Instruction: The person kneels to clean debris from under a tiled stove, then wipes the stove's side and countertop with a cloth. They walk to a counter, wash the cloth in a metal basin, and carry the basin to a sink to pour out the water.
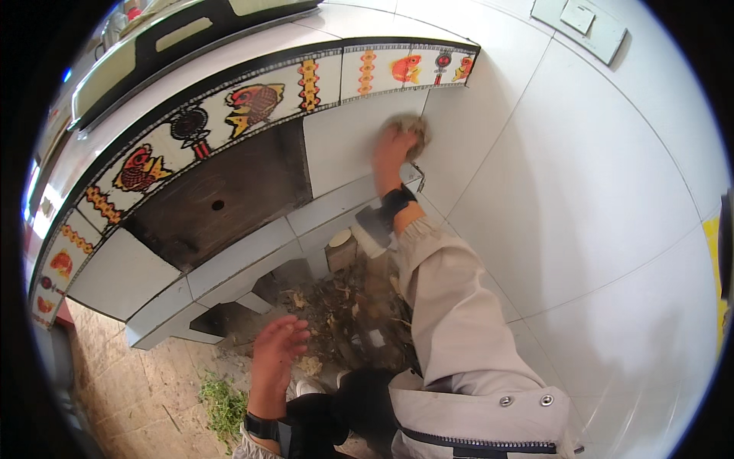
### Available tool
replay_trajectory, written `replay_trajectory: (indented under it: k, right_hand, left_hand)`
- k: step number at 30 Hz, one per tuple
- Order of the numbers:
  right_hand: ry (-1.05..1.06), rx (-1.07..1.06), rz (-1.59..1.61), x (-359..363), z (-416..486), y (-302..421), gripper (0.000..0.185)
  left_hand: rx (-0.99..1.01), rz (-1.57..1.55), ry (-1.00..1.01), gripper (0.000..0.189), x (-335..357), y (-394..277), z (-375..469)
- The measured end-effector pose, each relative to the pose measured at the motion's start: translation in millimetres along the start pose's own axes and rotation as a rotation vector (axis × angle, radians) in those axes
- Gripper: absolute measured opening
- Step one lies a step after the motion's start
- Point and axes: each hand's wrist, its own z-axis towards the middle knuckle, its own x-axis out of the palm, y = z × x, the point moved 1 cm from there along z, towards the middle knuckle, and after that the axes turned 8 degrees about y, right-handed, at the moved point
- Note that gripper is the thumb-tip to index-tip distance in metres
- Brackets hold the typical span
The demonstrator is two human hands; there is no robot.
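My right hand [394,150] reaches forward and holds a crumpled greyish cloth or wad [417,133] against the white tiles [350,126] of the stove front, close to the corner with the tiled wall. The cloth is blurred, so its kind is not certain. Low in front of my body, my left hand [281,338] hangs with its fingers apart and nothing in it. A dark metal plate [229,192] with a round hole sits in the stove front, left of my right hand. Fish-patterned border tiles [252,106] run above it.
Firewood scraps and debris [350,315] lie on the floor below the tiled ledge [241,255]. Green plant cuttings [221,404] lie at the lower left. A small box [341,252] stands under the ledge. The tiled wall [539,189] bounds the right side, with a switch plate [579,26] high up.
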Motion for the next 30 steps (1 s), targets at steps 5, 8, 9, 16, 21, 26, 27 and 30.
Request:
replay_trajectory:
  k: [5, 8, 9, 16, 21, 26, 27, 30]
  right_hand:
    - [0.376, 0.253, 0.061, -8, -32, 24, 0.031]
    - [0.175, 0.276, 0.551, -52, -30, 55, 0.036]
    - [-0.011, 0.087, 0.614, -65, -26, 67, 0.038]
    - [-0.12, -0.336, 0.385, -102, 42, 25, 0.037]
    - [-0.123, -0.311, 0.298, -92, 47, -9, 0.031]
    - [0.033, -0.201, 0.256, -78, 6, -20, 0.036]
    - [0.039, -0.238, 0.173, -78, -3, -25, 0.034]
    - [0.328, -0.321, -0.071, -78, -22, -41, 0.028]
  left_hand:
    - [0.029, -0.025, 0.01, 0.021, 0, -2, -5]
    - [0.011, -0.002, 0.011, 0.021, 1, 0, -3]
    - [0.013, -0.007, 0.02, 0.022, 1, 0, -3]
    - [0.012, -0.02, 0.002, 0.022, 0, -2, 0]
    - [-0.002, -0.039, 0.013, 0.021, 4, -4, 2]
    - [0.016, -0.037, 0.05, 0.022, 7, -2, 0]
    - [0.022, -0.043, 0.065, 0.021, 6, -2, -2]
    - [0.011, -0.054, 0.045, 0.021, 5, 0, -6]
